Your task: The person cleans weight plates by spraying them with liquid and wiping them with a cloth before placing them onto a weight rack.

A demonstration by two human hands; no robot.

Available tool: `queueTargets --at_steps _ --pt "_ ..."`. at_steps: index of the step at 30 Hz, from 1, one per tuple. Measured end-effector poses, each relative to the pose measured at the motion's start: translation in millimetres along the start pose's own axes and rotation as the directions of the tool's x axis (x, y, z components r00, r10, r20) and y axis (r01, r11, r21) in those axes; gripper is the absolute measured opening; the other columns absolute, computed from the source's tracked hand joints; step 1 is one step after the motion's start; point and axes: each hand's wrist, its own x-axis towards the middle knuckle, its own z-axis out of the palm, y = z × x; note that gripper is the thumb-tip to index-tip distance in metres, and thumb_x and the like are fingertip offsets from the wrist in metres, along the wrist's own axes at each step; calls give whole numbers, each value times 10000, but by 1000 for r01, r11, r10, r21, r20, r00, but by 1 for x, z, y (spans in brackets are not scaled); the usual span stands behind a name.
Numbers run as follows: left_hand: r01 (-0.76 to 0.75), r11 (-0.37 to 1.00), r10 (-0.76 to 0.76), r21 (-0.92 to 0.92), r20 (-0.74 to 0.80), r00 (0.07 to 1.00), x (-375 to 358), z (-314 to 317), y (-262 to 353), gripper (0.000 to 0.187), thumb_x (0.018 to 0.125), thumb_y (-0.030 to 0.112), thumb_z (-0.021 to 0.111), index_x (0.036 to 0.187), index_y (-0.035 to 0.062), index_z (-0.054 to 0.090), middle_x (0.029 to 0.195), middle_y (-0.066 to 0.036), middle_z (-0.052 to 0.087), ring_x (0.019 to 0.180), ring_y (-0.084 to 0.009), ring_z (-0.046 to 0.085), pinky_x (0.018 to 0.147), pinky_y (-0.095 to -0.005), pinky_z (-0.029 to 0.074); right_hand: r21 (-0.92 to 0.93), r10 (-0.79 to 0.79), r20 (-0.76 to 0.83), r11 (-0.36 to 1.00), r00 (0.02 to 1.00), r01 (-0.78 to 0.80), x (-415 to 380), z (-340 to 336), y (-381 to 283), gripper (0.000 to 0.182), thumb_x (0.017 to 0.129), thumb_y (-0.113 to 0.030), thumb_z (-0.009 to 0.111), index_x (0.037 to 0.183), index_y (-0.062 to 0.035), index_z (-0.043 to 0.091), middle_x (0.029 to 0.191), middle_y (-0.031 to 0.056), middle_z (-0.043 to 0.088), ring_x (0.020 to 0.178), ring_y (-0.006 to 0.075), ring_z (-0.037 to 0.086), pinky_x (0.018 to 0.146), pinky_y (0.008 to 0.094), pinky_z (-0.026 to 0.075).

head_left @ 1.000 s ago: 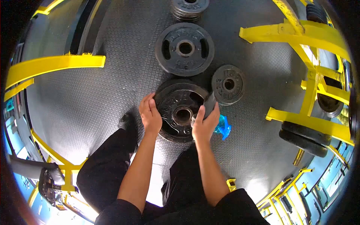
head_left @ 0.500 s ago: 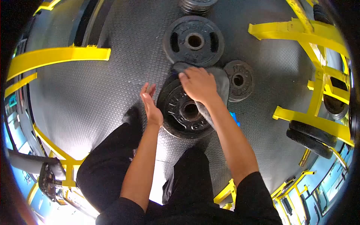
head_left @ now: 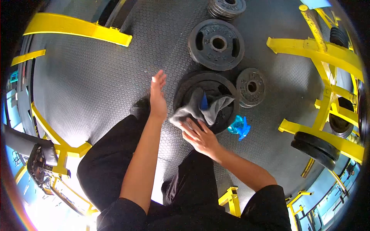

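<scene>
A large black weight plate point(head_left: 225, 82) lies flat on the floor in front of me. Across its near side is a bunched grey cloth point(head_left: 208, 111) with a small blue patch. My right hand point(head_left: 198, 136) presses on the near edge of this cloth, fingers bent slightly and gripping it against the plate's rim. Left of the plate, my left hand point(head_left: 158, 96) is raised with its fingers stretched out, holding nothing. The cloth and right hand hide much of the plate's middle.
Beyond lie another large plate point(head_left: 208, 32), a stack of plates point(head_left: 227, 9) and a smaller plate stack point(head_left: 251, 86). A blue spray bottle point(head_left: 239, 128) is right of the cloth. Yellow frames point(head_left: 81, 27) flank both sides; one holds black plates point(head_left: 316, 148).
My right hand has drawn the cloth from the plate's far edge to its near side. The left hand stays raised and open. The view has shifted, and more of the spray bottle shows.
</scene>
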Motion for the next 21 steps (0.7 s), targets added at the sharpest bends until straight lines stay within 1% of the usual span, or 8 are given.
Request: queueTargets --at_steps 1,4,6,8,10,12,17,21 --pt "-119 993 119 -9 57 991 1 -1 -21 645 1051 511 286 1429 9 431 1407 -139 484 1339 -233 402 1146 -381 243 59 40 -14 997 999 -39 -21 4 0 216 887 -264 629 1043 -145 720 1464 76 478 1368 253 416 1142 518 307" --pt "-48 999 46 12 112 993 -25 12 -30 583 1058 462 326 1392 10 483 1386 -144 498 1331 -233 411 1146 -383 243 93 109 59 989 992 -115 -75 -7 12 213 864 -196 657 1062 -132 703 1483 77 457 1327 252 468 1110 477 378" --pt "-166 984 151 69 182 972 -25 8 -52 494 1054 417 381 1345 51 536 1391 -177 479 1347 -273 390 1143 -412 243 33 176 47 984 983 -177 -101 -15 19 215 844 -200 678 1023 -82 694 1348 115 545 1214 279 548 1020 475 449" --pt "-409 676 369 612 200 908 -45 13 -49 402 1035 374 448 1302 98 568 1424 -211 418 1366 -339 344 1138 -459 241 74 409 -122 913 905 -402 -125 -3 20 193 857 -162 673 1022 -63 689 1309 172 548 1194 335 554 987 505 467" --pt "-482 570 396 665 292 871 -62 16 -42 406 981 374 520 1290 118 574 1429 -213 399 1359 -358 337 1130 -481 243 114 528 -143 849 837 -516 -125 -7 19 193 857 -107 664 1036 -36 666 1276 223 544 1168 408 557 960 517 482" --pt "-572 353 399 741 434 808 -80 14 -39 458 873 376 663 1268 158 586 1438 -218 360 1345 -396 325 1115 -523 246 270 798 -92 596 596 -756 -121 -6 21 225 870 -124 650 1060 -5 626 1265 205 558 1175 409 546 1015 475 466" --pt "-768 57 50 638 766 640 -108 9 -55 571 821 452 697 1299 177 550 1285 -117 443 1267 -361 385 1105 -548 257 666 938 -113 317 329 -676 -101 -16 -14 178 892 -102 597 1024 16 580 1138 287 579 998 469 591 892 484 502" --pt "-828 -89 171 553 828 534 -104 -3 -83 653 780 410 776 1297 126 496 1218 -124 493 1209 -332 471 1120 -582 253 753 954 152 56 257 -656 -123 13 -65 205 896 -120 601 1056 4 572 1191 281 561 1055 463 567 913 494 489"
